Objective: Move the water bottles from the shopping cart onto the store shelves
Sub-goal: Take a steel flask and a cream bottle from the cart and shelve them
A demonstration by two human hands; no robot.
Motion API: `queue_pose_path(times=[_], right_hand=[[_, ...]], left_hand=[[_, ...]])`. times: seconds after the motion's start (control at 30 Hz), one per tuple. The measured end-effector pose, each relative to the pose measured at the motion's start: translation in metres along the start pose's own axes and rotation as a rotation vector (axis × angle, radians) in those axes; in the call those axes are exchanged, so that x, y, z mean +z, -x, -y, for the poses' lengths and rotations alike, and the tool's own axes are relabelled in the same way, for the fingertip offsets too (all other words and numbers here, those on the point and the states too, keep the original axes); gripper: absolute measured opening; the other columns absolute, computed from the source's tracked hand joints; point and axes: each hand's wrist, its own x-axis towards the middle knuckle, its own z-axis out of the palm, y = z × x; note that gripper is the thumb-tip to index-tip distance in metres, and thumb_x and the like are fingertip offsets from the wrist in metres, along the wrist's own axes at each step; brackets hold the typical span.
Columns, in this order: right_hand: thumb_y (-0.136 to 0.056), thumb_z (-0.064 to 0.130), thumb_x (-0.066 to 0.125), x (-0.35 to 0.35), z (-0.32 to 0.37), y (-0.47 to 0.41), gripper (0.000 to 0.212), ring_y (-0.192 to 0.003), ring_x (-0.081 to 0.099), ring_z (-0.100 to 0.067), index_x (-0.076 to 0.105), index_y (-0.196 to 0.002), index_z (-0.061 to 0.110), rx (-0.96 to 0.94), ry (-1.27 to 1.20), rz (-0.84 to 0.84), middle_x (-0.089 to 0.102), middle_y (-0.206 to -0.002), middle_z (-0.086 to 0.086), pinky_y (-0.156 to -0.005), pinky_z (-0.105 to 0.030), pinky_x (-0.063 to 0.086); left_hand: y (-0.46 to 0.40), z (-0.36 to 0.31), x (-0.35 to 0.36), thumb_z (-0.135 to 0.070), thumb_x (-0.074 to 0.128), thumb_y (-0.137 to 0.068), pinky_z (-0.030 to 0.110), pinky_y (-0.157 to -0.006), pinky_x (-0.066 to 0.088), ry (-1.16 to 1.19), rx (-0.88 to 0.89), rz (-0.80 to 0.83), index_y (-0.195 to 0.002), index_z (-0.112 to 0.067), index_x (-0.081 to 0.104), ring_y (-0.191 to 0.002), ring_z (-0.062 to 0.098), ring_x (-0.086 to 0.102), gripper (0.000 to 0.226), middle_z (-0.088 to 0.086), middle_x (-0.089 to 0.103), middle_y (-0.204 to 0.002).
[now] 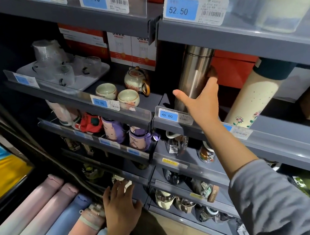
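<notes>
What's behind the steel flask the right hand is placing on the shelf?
Behind the steel flask, held by the right hand, stands a red box. The flask and shelf edge above cover much of it.

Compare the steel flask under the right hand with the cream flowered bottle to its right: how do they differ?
The steel flask is bare brushed metal; the cream bottle is pale with flowers near its base. The flask shows no coloured cap; the bottle has a dark teal cap. The right hand has its grip around the flask, while nothing touches the bottle. Both are tall, slim cylinders standing on the same shelf.
</notes>
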Motion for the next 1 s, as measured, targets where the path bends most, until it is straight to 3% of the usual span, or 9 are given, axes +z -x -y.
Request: queue_pose_path(times=[0.07, 0.13, 0.23, 0.3, 0.47, 0.6, 0.7, 0.87, 1.0], right_hand=[[-0.082, 0.038, 0.075, -0.005, -0.003, 0.017, 0.088, -0.13, 0.035, -0.019, 0.023, -0.146, 0.008, -0.064, -0.036, -0.043, 0.035, -0.143, -0.008, -0.101, -0.017, 0.026], [-0.085, 0.027, 0.072, -0.009, -0.008, 0.041, 0.087, -0.137, 0.031, -0.015, 0.018, -0.151, 0.013, -0.162, -0.098, -0.083, 0.031, -0.15, -0.005, -0.104, -0.01, 0.02], [-0.084, 0.023, 0.069, 0.001, -0.019, 0.08, 0.076, -0.134, 0.039, -0.02, 0.027, -0.147, 0.016, -0.283, -0.193, -0.024, 0.038, -0.143, 0.002, -0.109, -0.034, 0.038], [-0.085, 0.027, 0.065, 0.02, -0.028, 0.11, 0.065, -0.129, 0.046, -0.023, 0.033, -0.142, 0.02, -0.355, -0.236, 0.128, 0.041, -0.139, 0.007, -0.102, -0.047, 0.046], [-0.086, 0.031, 0.061, 0.077, -0.034, 0.19, 0.058, -0.122, 0.048, -0.019, 0.042, -0.138, 0.017, -0.413, -0.118, 0.805, 0.043, -0.135, -0.002, -0.094, -0.03, 0.045], [-0.089, 0.023, 0.068, 0.12, -0.027, 0.23, 0.056, -0.119, 0.049, -0.018, 0.041, -0.138, 0.016, -0.418, -0.109, 1.113, 0.045, -0.133, -0.003, -0.095, -0.032, 0.044], [-0.089, 0.023, 0.068, 0.147, -0.018, 0.248, 0.056, -0.125, 0.046, -0.02, 0.041, -0.138, 0.013, -0.463, -0.045, 1.263, 0.044, -0.134, -0.005, -0.101, -0.032, 0.04], [-0.08, 0.019, 0.073, 0.186, -0.007, 0.257, 0.054, -0.116, 0.052, -0.029, 0.049, -0.128, 0.011, -0.321, 0.062, 1.4, 0.046, -0.115, -0.002, -0.097, -0.046, 0.046], [-0.084, 0.021, 0.071, 0.218, 0.003, 0.244, 0.05, -0.098, 0.054, -0.016, 0.05, -0.129, 0.016, -0.198, 0.142, 1.448, 0.048, -0.111, 0.005, -0.089, -0.029, 0.046]], left_hand=[[0.0, 0.0, -0.003, -0.045, 0.057, -0.066, 0.043, -0.099, 0.028, 0.024, -0.005, 0.001, -0.098, -0.02, 0.074, -0.105, 0.027, 0.064, 0.044, 0.002, 0.07, -0.108], [0.002, -0.001, -0.009, -0.046, 0.047, -0.074, 0.043, -0.097, 0.036, 0.102, 0.0, 0.003, -0.098, -0.02, 0.073, -0.102, 0.026, 0.065, 0.044, 0.001, 0.069, -0.106], [0.015, -0.003, -0.021, -0.038, 0.049, -0.081, 0.043, -0.088, 0.049, 0.258, 0.004, -0.029, -0.104, -0.017, 0.071, -0.1, 0.028, 0.064, 0.038, 0.003, 0.067, -0.11], [0.03, -0.003, -0.031, -0.031, 0.055, -0.082, 0.042, -0.082, 0.053, 0.357, -0.069, -0.094, -0.109, -0.016, 0.068, -0.098, 0.027, 0.062, 0.033, 0.004, 0.064, -0.113], [0.095, 0.021, -0.05, -0.039, 0.049, -0.086, 0.022, -0.084, 0.04, 0.416, -0.323, -0.172, -0.107, -0.015, 0.068, -0.1, 0.016, 0.056, 0.037, 0.001, 0.063, -0.11], [0.144, 0.05, -0.066, -0.037, 0.053, -0.084, 0.027, -0.078, 0.042, 0.39, -0.625, -0.197, -0.111, -0.016, 0.066, -0.1, 0.019, 0.058, 0.036, 0.001, 0.063, -0.109], [0.166, 0.065, -0.071, -0.037, 0.055, -0.082, 0.03, -0.08, 0.045, 0.421, -0.776, -0.219, -0.111, -0.013, 0.065, -0.097, 0.024, 0.062, 0.039, 0.002, 0.064, -0.104], [0.164, 0.084, -0.076, -0.038, 0.055, -0.08, 0.013, -0.076, 0.033, 0.462, -0.87, -0.231, -0.114, -0.014, 0.065, -0.095, 0.014, 0.059, 0.042, -0.008, 0.06, -0.103], [0.115, 0.154, -0.087, -0.032, 0.061, -0.089, 0.026, -0.082, 0.04, 0.467, -0.841, -0.22, -0.122, -0.012, 0.06, -0.105, 0.022, 0.058, 0.039, 0.004, 0.062, -0.114]])
